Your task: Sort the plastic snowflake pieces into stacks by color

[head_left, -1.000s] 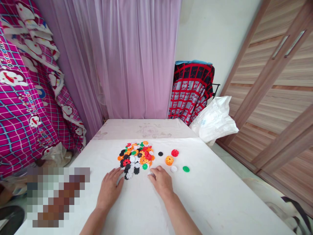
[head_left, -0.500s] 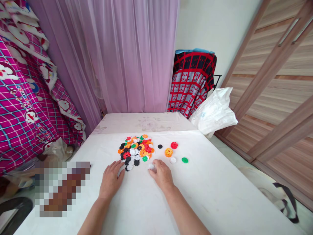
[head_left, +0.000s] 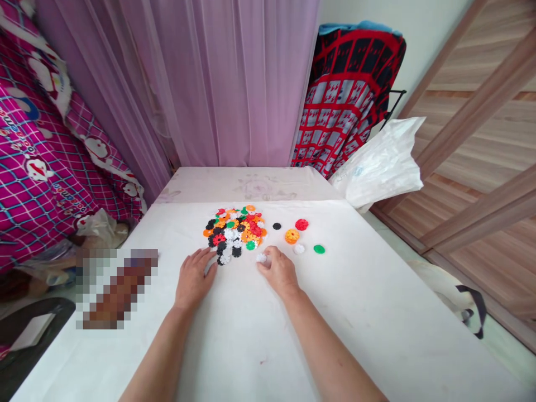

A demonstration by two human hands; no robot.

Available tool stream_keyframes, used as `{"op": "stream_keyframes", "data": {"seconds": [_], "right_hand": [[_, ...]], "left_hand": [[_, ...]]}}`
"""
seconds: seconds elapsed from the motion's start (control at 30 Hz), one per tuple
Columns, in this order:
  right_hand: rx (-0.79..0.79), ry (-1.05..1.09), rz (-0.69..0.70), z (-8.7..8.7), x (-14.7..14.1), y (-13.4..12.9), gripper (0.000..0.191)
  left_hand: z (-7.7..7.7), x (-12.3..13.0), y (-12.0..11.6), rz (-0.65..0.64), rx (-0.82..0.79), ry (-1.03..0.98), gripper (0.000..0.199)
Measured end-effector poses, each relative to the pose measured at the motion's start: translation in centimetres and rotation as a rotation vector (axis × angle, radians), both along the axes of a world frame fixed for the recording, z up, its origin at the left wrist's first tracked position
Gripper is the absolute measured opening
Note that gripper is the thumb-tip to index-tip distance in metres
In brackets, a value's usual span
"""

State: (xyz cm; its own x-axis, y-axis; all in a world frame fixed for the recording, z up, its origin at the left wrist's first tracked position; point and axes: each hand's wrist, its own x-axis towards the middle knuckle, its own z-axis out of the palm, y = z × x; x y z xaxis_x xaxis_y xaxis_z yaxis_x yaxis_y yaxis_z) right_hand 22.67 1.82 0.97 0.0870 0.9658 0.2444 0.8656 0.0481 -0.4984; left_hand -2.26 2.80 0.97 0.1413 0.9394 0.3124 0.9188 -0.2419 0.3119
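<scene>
Worktop (head_left: 251, 340), white-covered; carries all the discs listed here.

Pile of discs (head_left: 234, 233), mixed colours, notched rims, overlapping; lies ahead of the two hands, toward the worktop's far side.

White disc in the fingers (head_left: 261, 258), one as far as can be told; placed just nearer the wearer than the pile's right-hand edge. Whether it is lifted or resting on the cloth, cannot tell.

Right hand (head_left: 280, 272): thumb and forefinger closed on that white disc. Judged best handling: a light pinch at the rim, with a check that no second thin piece is stuck behind. Lifting should serve better than dragging, as notches may catch on neighbours.

Left hand (head_left: 196, 278): fingers loosely apart, holding nothing, lowered beside the pile's near left corner. Best kept quiet there, as a soft fence; a sweep of the thumb could scatter the black-and-white pieces (head_left: 225, 259) next to it.

Loose discs to the right of the pile, set apart: black disc (head_left: 277, 226); red disc (head_left: 301, 224); orange-yellow discs (head_left: 292, 236), seemingly layered; second white disc (head_left: 298, 249); green disc (head_left: 319, 249). The right wrist is best carried above these, since a low sleeve-side brush might shift them.
</scene>
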Motion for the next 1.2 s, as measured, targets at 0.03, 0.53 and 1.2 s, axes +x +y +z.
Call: {"op": "stream_keyframes", "data": {"seconds": [0.03, 0.53, 1.2], "right_hand": [[-0.003, 0.015, -0.002, 0.0, 0.0, 0.0, 0.025], [0.221, 0.149, 0.068, -0.4, 0.5, 0.0, 0.028], [0.106, 0.062, 0.150, -0.4, 0.0, 0.8, 0.040]], "left_hand": [[0.1, 0.0, 0.0, -0.001, -0.001, -0.003, 0.038], [0.2, 0.1, -0.1, -0.029, -0.020, -0.024, 0.037], [0.3, 0.2, -0.2, -0.038, -0.025, -0.032, 0.037]]}}
